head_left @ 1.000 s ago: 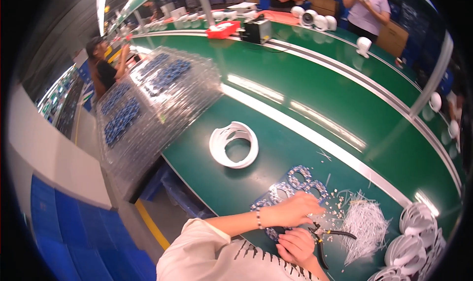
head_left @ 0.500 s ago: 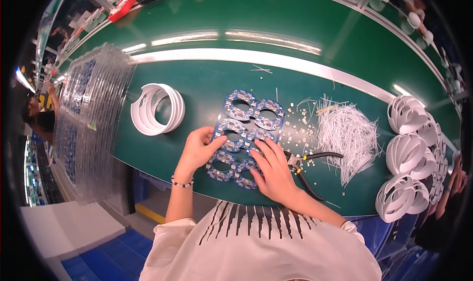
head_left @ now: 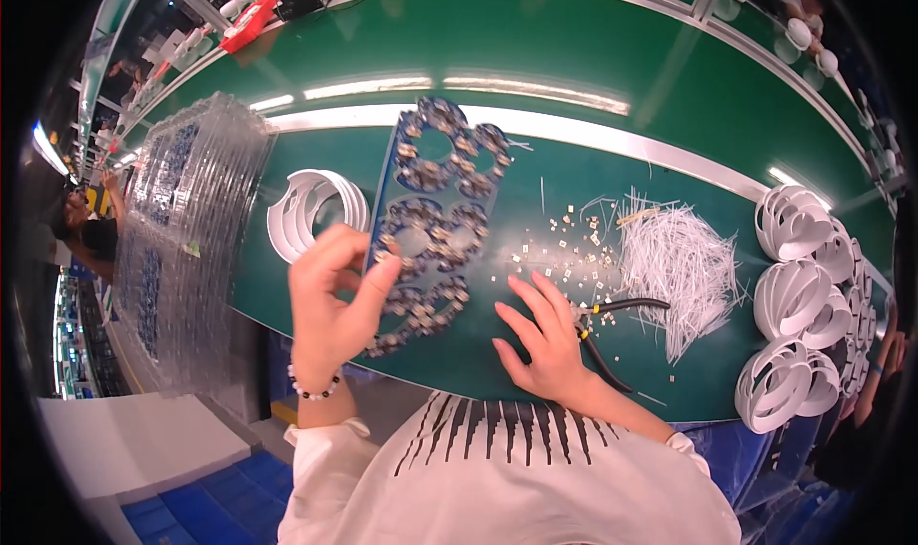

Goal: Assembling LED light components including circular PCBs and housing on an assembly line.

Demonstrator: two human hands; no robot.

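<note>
My left hand (head_left: 332,298) grips the left edge of a long blue circuit panel (head_left: 428,222) made of ring-shaped boards, lifted and tilted above the green table (head_left: 593,76). My right hand (head_left: 545,339) rests flat on the table with fingers spread, holding nothing. A pair of small black-handled cutters (head_left: 601,327) lies just to its right. Small cut-off bits (head_left: 564,239) are scattered on the table past my right fingertips.
A heap of thin white wires (head_left: 681,263) lies right of the cutters. White ring-shaped plastic parts (head_left: 798,301) are stacked at the far right, another white ring stack (head_left: 308,212) at the left. Clear trays with blue boards (head_left: 182,239) stand on the left. Other people work in the background.
The view tilted down to the table. My left hand has raised the blue panel off the table and tilted it up. My right hand came off the panel onto the table.
</note>
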